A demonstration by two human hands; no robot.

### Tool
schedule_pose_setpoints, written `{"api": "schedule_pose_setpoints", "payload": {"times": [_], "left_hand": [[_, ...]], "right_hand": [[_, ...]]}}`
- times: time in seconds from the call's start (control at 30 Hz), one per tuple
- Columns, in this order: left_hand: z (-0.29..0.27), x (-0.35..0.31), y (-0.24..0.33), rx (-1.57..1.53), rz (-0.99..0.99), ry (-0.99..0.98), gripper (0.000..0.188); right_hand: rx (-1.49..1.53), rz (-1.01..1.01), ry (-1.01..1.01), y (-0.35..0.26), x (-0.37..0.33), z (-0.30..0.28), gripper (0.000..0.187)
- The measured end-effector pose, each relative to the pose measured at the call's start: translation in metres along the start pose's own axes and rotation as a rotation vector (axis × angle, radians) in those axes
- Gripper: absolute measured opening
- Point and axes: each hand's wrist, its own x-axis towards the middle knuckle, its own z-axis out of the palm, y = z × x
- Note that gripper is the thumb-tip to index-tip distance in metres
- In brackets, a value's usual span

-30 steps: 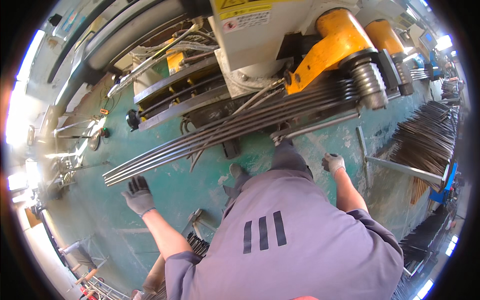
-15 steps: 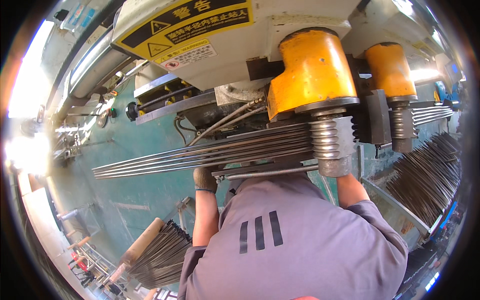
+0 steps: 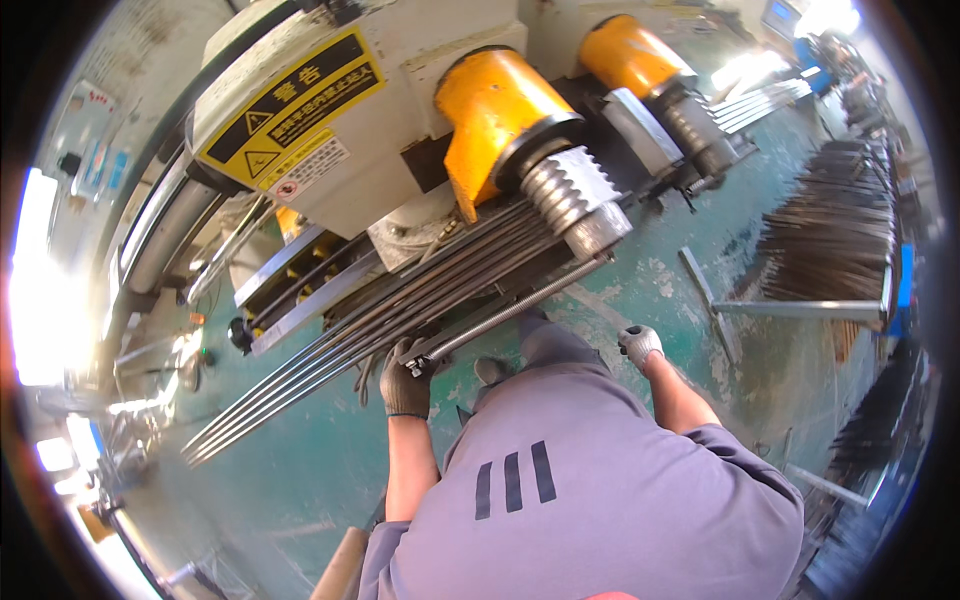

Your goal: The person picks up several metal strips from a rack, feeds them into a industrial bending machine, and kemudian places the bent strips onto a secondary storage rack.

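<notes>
My left hand, in a grey knit glove, is at the near left end of a flat metal bar with a coil spring along it. Its fingers curl up around the bar's end, partly hidden by the bolts there. My right hand, in a pale glove, is closed in a loose fist over the floor, apart from the machine; nothing shows in it. Several long steel rods lie side by side above the bar, their right ends against a ribbed metal roller under an orange housing.
The white machine body with a yellow-black warning label fills the upper left. A second orange housing with a ribbed roller stands further right. At the right, a heap of dark rods lies by a metal frame. The floor is green.
My view has turned, so the machine and rods now slant up to the right. My right hand has come away from beside the ribbed roller toward the right; my left stays by the bar's end.
</notes>
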Motion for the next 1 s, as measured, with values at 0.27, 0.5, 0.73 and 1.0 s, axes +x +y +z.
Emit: {"api": "schedule_pose_setpoints", "payload": {"times": [0.27,0.5,0.73,1.0], "left_hand": [[-0.034,-0.014,-0.043,-1.608,-0.145,-0.036,0.037],[-0.117,-0.016,0.037,-1.786,-0.252,0.428,0.045],[-0.119,-0.015,0.036,-1.843,-0.212,0.647,0.055],[-0.206,-0.008,0.062,-1.248,0.371,0.395,0.054]], "right_hand": [[0.290,-0.340,0.165,-0.080,-0.053,-0.004,0.026],[0.782,-0.777,0.298,-0.240,-0.093,-0.029,0.034],[1.007,-0.824,0.238,-0.288,-0.082,-0.040,0.033],[1.259,-0.718,-0.016,-0.304,-0.052,-0.044,0.042]]}}
